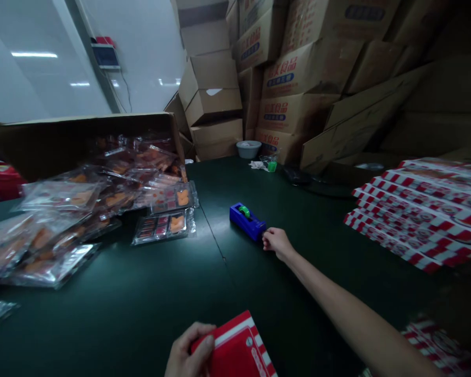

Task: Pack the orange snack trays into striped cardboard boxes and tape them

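My left hand, at the bottom of the head view, is closed on a red box with white stripes along its edge; the frame cuts off its lower part. My right arm reaches forward over the dark green table. At its end my right hand is closed in a pinch, right at the near end of a blue tape dispenser. Inside the dispenser sits a green roll. Whatever the right fingers pinch is too small to make out.
Clear packets with orange and red contents spill from a cardboard carton on the left. Red-and-white boxes are stacked at right. Behind stand piled cartons, a grey bowl and a small green item.
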Available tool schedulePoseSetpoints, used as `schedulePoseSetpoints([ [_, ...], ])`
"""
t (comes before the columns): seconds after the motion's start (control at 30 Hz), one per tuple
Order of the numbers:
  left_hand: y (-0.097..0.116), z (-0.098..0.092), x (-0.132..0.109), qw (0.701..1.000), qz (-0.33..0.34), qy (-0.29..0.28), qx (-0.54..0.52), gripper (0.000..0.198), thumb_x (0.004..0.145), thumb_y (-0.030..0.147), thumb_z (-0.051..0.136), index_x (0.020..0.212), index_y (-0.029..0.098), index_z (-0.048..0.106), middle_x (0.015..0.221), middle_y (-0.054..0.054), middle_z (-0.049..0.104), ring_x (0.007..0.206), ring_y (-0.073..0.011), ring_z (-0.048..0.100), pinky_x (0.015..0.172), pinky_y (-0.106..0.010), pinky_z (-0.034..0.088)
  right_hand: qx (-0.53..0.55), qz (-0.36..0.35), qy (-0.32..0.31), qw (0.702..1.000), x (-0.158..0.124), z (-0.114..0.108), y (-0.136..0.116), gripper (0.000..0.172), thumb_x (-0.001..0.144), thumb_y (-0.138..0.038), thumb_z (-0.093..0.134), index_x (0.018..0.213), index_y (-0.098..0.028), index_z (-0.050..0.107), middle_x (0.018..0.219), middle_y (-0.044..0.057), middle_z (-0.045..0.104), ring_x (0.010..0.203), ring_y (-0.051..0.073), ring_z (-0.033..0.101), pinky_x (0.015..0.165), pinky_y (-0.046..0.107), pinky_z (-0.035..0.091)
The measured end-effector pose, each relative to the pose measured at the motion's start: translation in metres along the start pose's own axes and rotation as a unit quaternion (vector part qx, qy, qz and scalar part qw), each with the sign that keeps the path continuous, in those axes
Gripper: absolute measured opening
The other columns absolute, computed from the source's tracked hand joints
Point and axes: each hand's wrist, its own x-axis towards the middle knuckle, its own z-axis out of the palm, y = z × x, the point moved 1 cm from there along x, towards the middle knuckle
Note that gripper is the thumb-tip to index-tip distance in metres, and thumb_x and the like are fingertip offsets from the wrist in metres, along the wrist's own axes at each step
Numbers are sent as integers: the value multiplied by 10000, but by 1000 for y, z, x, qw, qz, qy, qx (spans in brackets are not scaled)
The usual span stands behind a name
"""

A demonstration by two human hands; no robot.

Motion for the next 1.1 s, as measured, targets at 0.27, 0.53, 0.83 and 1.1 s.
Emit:
schedulePoseSetpoints([
  [0.27, 116, 12, -67, 909, 379, 33, 170, 159, 894, 264, 602, 999, 191, 696, 961, -58, 702, 842, -172, 666, 702, -250, 547, 75, -62, -20, 995, -82, -23, -51, 159, 928, -282, 594, 871, -134, 598, 724, -25, 575, 553, 72, 521, 492, 198, 449],
  [0.53, 65, 49, -90, 682, 624, 80, 373, 331, 871, -6, 547, 1148, 153, 635, 1183, -144, 664, 1141, -223, 629, 948, -354, 554, 203, -114, -284, 930, -270, -30, 5, 388, 693, -419, 787, 600, -180, 497, 449, -78, 452, 359, 43, 370, 368, 181, 290],
  [0.83, 54, 58, -95, 664, 647, 92, 363, 259, 870, 16, 571, 1077, 142, 664, 1086, -132, 714, 1056, -206, 673, 981, -358, 539, 154, -65, -270, 948, -249, -1, 48, 478, 645, -595, 763, 713, -182, 533, 540, -43, 566, 381, 65, 439, 369, 187, 344],
  [1.1, 87, 43, -117, 817, 507, 39, 272, 284, 857, 40, 581, 1044, 238, 664, 1052, -12, 727, 923, -124, 687, 788, -194, 561, 17, -213, -126, 969, -213, -12, 51, 362, 660, -506, 731, 623, -217, 517, 474, -39, 516, 399, 127, 459, 400, 255, 373],
])
